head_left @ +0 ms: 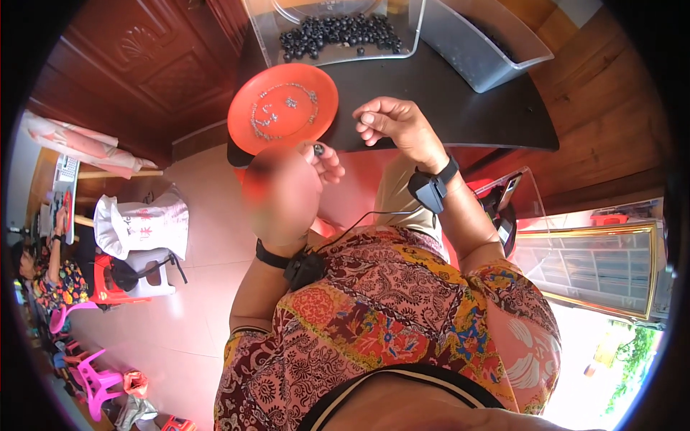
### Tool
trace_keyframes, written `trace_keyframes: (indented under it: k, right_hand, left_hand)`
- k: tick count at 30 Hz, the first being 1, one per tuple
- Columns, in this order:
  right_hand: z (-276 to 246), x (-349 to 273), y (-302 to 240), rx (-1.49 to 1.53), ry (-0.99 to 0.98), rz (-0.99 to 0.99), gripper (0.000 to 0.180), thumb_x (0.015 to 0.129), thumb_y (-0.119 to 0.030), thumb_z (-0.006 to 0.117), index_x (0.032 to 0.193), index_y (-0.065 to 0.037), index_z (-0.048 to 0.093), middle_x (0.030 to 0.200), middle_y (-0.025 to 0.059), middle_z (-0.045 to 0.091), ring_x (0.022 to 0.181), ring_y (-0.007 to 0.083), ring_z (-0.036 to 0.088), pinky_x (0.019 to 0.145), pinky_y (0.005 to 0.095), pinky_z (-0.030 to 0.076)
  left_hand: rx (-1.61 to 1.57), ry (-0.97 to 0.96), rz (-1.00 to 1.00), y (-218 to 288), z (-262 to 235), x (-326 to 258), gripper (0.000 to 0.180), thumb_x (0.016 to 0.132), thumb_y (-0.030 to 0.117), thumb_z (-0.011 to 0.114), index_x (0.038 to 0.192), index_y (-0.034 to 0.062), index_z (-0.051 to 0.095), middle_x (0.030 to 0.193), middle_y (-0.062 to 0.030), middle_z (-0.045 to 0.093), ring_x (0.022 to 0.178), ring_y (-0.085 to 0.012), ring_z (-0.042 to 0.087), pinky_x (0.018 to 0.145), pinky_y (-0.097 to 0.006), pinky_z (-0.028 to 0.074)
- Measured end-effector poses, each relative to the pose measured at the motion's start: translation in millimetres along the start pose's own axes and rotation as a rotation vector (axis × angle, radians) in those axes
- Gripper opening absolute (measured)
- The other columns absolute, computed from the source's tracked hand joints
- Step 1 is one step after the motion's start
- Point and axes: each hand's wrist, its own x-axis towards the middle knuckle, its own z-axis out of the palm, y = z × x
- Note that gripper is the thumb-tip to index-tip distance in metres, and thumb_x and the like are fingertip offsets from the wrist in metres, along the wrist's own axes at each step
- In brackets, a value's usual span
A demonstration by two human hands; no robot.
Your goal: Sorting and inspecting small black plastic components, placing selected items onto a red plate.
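My left hand (291, 194) is near the front edge of the dark table, partly hidden by a blurred smear. Between its thumb and fingertips sits a small black round part (319, 150) with a paler centre. To the right, my right hand (401, 128) is pinched, thumb against index finger; anything in that pinch is too small to make out. A gap separates the two hands. Just beyond my left hand lies a round red plate (241, 115), with tiny silvery pieces (291, 103) strung in a ring and in small clusters on it.
A clear bin (418, 36) of black round parts (338, 36) stands at the far side of the dark table (460, 118). Right of it is a translucent bin (467, 61) with dark contents. A white sack (144, 223) and stools are on the left; another person (54, 276) sits far left.
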Motion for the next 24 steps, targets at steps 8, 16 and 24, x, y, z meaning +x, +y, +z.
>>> trace_keyframes:
  k: [8,16,24]
  right_hand:
    - [25.9,-12.8,1.3,0.183,0.026,-0.101,0.019,0.095,-0.017,0.055,0.103,-0.002,0.063,0.093,0.0063,0.067,0.086,0.0127,0.062,0.079,0.0273,0.049]
    - [45.5,-20.1,-2.6,0.222,-0.025,-0.159,0.019,0.095,-0.017,0.056,0.102,-0.001,0.064,0.095,0.0058,0.066,0.085,0.0120,0.060,0.077,0.0272,0.049]
    - [52.4,-22.1,2.3,0.171,-0.065,-0.162,0.017,0.096,-0.012,0.054,0.103,0.001,0.064,0.091,0.0044,0.064,0.078,0.0089,0.056,0.070,0.0242,0.049]
  left_hand:
    - [0.016,-0.069,-0.006,-1.2,8.1,4.1,0.025,0.098,0.026,0.040,0.096,0.0047,0.054,0.093,-0.0077,0.057,0.085,-0.0209,0.058,0.077,-0.033,0.045]
    - [0.040,-0.078,0.000,-5.4,12.1,0.9,0.025,0.096,0.026,0.043,0.098,0.0041,0.055,0.092,-0.0069,0.059,0.083,-0.0197,0.059,0.075,-0.031,0.044]
    - [0.055,-0.033,0.002,-8.9,12.8,1.6,0.025,0.094,0.026,0.046,0.099,0.0030,0.056,0.091,-0.0068,0.060,0.081,-0.0188,0.059,0.073,-0.030,0.045]
